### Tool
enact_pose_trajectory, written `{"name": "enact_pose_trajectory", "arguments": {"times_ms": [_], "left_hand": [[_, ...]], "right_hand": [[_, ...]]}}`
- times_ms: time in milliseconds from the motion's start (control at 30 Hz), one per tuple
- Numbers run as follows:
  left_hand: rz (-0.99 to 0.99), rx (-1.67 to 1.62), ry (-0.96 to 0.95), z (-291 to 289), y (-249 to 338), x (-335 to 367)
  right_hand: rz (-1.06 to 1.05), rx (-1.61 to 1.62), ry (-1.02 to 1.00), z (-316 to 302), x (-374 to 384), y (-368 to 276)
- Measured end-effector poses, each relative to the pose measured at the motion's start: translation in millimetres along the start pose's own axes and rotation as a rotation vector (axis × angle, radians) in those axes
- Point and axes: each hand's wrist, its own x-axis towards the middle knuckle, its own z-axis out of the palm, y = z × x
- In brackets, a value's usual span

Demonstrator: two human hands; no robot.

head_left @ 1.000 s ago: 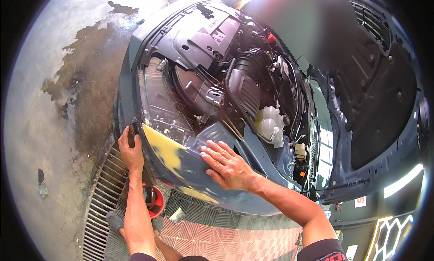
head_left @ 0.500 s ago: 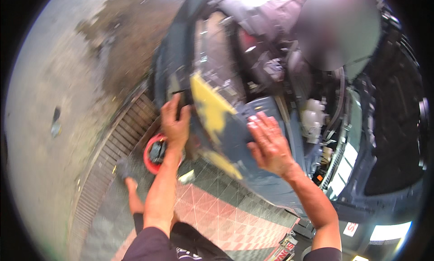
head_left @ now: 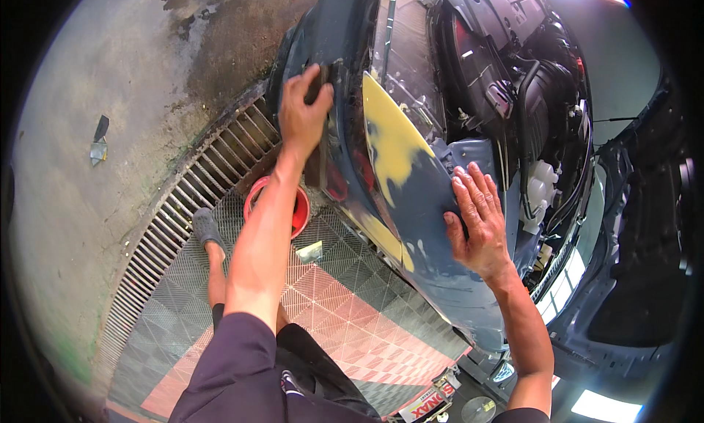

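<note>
Before me is the front corner of a dark car with its hood raised. My right hand (head_left: 480, 229) lies flat on the blue-grey fender (head_left: 440, 258), fingers stretched out and holding nothing. Left of it, a patch of yellow filler (head_left: 392, 133) with sanded, feathered edges runs beside the headlight (head_left: 407, 49). My left hand (head_left: 302, 119) is at the dark front bumper (head_left: 341, 38), its fingers curled with thumb and forefinger bent toward each other. Something dark shows between them, but I cannot make out what it is.
Below my left forearm stands a red bucket (head_left: 302, 214), partly hidden. A small pale yellow-and-white piece (head_left: 309, 252) lies on the tiled mat (head_left: 345, 298). A drain grate (head_left: 183, 203) borders the concrete. A white reservoir (head_left: 541, 192) sits in the engine bay.
My view has shifted, so the car appears farther right and sharper. My left hand has moved forward along the bumper, its fingers more curled. My right hand remains flat on the fender.
</note>
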Motion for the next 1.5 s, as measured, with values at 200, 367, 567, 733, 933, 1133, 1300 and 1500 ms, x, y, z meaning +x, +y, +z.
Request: {"name": "enact_pose_trajectory", "arguments": {"times_ms": [200, 367, 567, 733, 933, 1133, 1300, 1500], "left_hand": [[-0.028, -0.048, 0.01, -1, 10, -80], [-0.011, -0.039, 0.01, -4, -14, 3], [-0.072, -0.053, 0.026, -9, -5, -126], [-0.274, -0.031, 0.068, 2, 9, -26], [-0.455, -0.064, 0.171, 5, 0, -115], [-0.492, 0.093, 0.049, -2, 11, -4], [-0.304, 0.048, 0.14, 3, 1, -96], [-0.294, 0.034, -0.003, -4, 11, -20]], "right_hand": [[0.019, -0.021, -0.021, -1, -7, -1], [-0.005, -0.019, 0.002, 4, 0, -2], [-0.005, -0.037, -0.022, 0, -3, -2], [-0.019, -0.021, -0.014, 3, -3, 0], [-0.03, -0.039, -0.026, 1, 3, -2], [-0.026, -0.046, -0.008, 4, 0, -1], [-0.022, -0.056, -0.023, 2, -1, 0], [-0.027, -0.06, -0.005, 2, 2, -1]]}}
